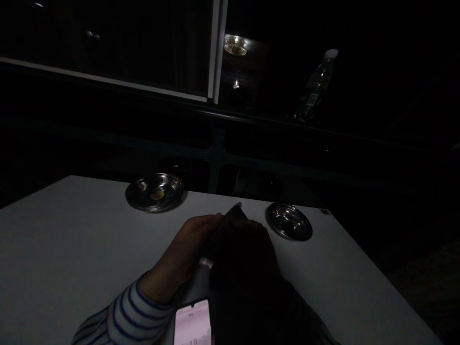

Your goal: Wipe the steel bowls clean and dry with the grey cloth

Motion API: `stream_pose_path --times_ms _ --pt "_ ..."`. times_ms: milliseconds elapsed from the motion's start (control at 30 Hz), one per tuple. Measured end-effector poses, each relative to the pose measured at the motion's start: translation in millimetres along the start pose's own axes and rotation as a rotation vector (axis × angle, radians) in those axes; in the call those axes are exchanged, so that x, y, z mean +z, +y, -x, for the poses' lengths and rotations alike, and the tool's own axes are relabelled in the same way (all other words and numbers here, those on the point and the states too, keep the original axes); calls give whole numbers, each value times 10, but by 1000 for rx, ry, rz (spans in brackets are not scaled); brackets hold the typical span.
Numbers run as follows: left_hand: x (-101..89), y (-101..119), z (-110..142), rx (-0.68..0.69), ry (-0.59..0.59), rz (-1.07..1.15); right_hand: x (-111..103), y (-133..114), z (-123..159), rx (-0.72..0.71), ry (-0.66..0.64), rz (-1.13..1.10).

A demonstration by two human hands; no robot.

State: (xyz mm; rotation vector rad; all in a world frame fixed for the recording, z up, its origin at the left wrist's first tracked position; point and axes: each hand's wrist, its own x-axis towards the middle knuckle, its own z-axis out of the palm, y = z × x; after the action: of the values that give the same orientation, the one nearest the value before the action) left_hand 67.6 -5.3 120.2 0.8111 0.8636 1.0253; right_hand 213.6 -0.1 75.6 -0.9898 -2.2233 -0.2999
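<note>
Over the white table, my left hand, in a blue-and-white striped sleeve, is closed with its thumb and fingers on a dark, thin thing that has a pointed upper corner. Beside it, my right hand is a near-black silhouette closed around the same thing. Most of what they hold is hidden in shadow, so its kind does not show. A small pale glint shows below the left fingers. Closer to me, under the wrists, lies a phone with its screen lit.
On the white table, shiny metal plates sit at the far left edge, with a sticker in the top one. Another metal plate lies at the far right. Behind the table stand a clear plastic bottle and a window frame.
</note>
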Motion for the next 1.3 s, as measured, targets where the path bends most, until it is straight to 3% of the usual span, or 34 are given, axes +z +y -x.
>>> stream_pose_path --times_ms 133,400,533,667,833,967,1067,1300 --pt "14 -10 -1 -32 12 -10 93 -67 30 6 3 31" --pt "-4 -78 -34 9 95 -135 -128 98 -10 89 131 -1" --pt "14 -59 -41 24 132 -123 105 90 52 50 54 43" --pt "21 -53 -45 19 167 -83 341 49 125 -2 118 76" --pt "-11 -77 -63 35 211 -117 125 90 110 -40 159 78" --pt "-21 -78 -71 65 212 -137 -85 161 35 34 209 30" --pt "-17 -76 -73 56 219 -124 -51 141 40 33 215 48" --pt "-13 -91 -74 49 233 -110 67 -82 101 19 59 34"
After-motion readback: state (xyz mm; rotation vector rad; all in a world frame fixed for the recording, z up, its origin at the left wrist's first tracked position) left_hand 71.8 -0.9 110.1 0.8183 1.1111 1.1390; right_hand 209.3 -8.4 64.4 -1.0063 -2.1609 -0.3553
